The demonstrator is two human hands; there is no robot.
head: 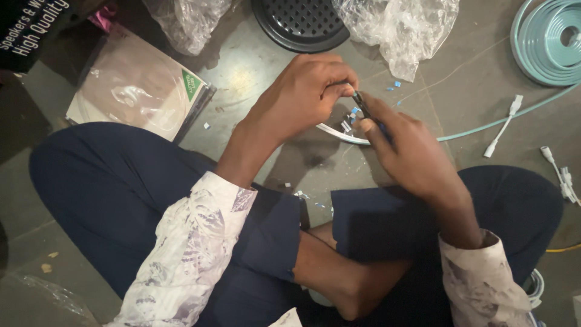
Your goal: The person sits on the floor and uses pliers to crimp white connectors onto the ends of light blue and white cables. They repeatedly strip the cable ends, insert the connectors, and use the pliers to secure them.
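White and thin, a curved flexible strip (339,132) arcs over the grey concrete floor (254,66), and both hands meet just above it. The left hand (305,91) is pinched narrow, fingertips closed on the strip's end piece where it meets the tool. The right hand (405,151) is wrapped shut around a slim dark hand tool (365,108), its tip pressed against the same end; what kind of tool it is cannot be told, since the fingers hide most of it.

Small blue and white offcuts (353,115) lie scattered on the floor right beside the strip's end, with a few more nearer the person's crossed legs. Beyond the strip, away from the person, sit a round black plastic grille (299,24) and a crumpled clear plastic bag (399,30). To the right of the strip lies a coil of pale teal flat cable (548,39), its loose tail running back toward the strip, and short white connector leads (501,130) lie just this side of that tail. Left of the strip rests a flat pack in clear wrapping (136,88).

I judge the strip light, soft and easily kinked (it bends under its own curve), so it is best held close to the worked end, pinched flat between thumb and forefinger.
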